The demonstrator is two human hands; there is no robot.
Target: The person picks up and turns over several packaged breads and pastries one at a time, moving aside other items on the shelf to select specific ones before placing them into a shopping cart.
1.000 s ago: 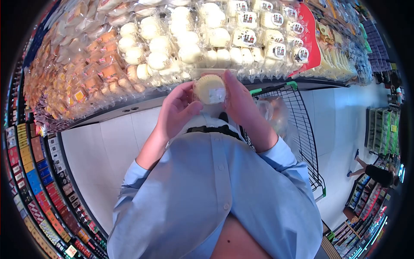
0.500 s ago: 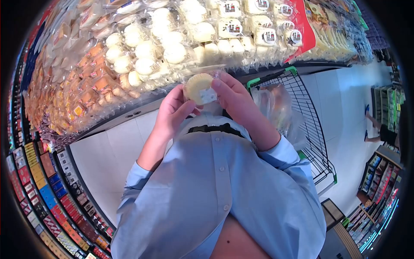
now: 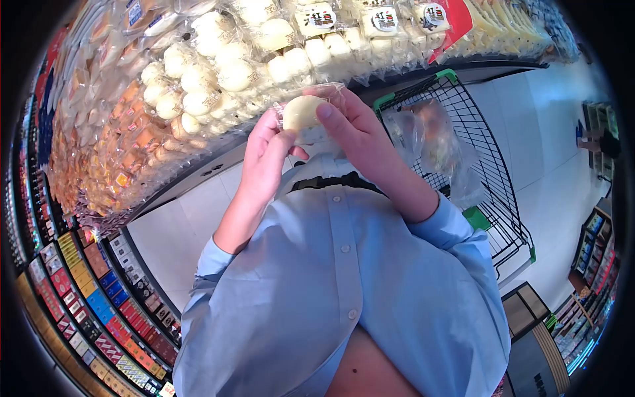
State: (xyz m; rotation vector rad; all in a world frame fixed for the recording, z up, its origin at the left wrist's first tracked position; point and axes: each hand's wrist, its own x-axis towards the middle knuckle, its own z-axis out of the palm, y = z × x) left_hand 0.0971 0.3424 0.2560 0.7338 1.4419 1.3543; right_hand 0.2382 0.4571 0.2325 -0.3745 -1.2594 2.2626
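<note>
A round, pale pastry in a clear plastic wrapper [image 3: 303, 114] is held between both hands in front of my belt. My left hand [image 3: 268, 142] pinches its left and lower edge, thumb on the near face. On the other side my right hand [image 3: 347, 122] grips it, thumb pressed on the front and fingers behind. The wrapper's upper edge stands up above the pastry. Just beyond the hands lie many wrapped white buns [image 3: 235, 74] on the display, close to the fingertips but apart from them.
A black wire shopping cart [image 3: 493, 155] with green corners stands at my right, with clear plastic bags [image 3: 440, 142] inside. Orange-brown wrapped pastries [image 3: 135, 135] fill the display's left part. Shelves of colourful boxes [image 3: 99, 298] curve along the lower left. A person [image 3: 598, 142] is at the far right.
The pastry has been tilted, so its face looks narrower now. Both hands stay on it. The view has shifted slightly, and the display appears moved to the left.
</note>
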